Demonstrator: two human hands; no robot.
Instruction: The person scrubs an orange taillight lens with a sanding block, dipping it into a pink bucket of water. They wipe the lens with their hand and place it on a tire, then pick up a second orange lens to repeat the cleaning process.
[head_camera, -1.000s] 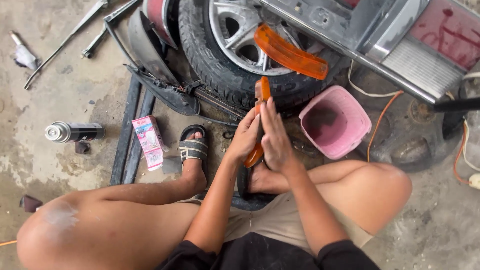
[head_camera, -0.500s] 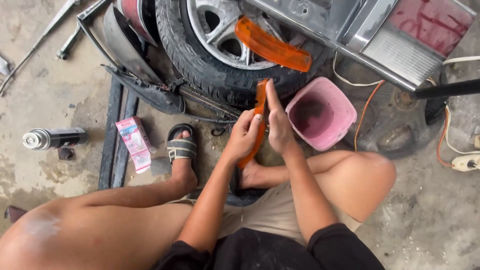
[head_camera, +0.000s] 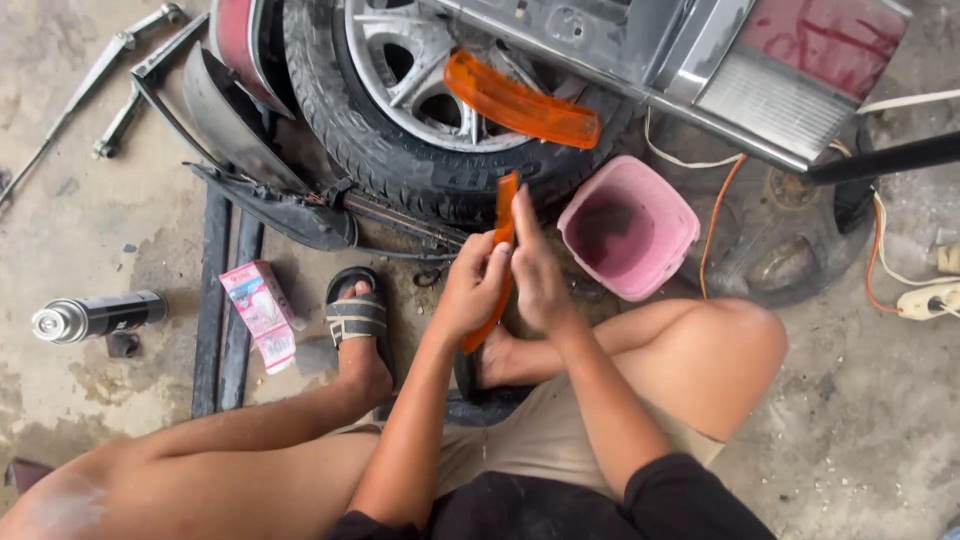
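Your left hand (head_camera: 470, 290) and right hand (head_camera: 535, 270) are pressed together around the orange lens strip (head_camera: 503, 215), just beside the pink bucket (head_camera: 665, 215).

The person sits on the floor with both hands before them. The left hand (head_camera: 470, 290) and right hand (head_camera: 538, 275) close around a long lens strip (head_camera: 503, 225), held upright between them. Behind it lies a wheel (head_camera: 420, 120), with a 2nd lens strip (head_camera: 522, 103) resting on it. A bucket (head_camera: 628, 228) stands just right of the hands. Left of them a sandalled foot (head_camera: 357, 320) rests, then a small box (head_camera: 260, 312), and a spray can (head_camera: 95, 316) lies farther left.
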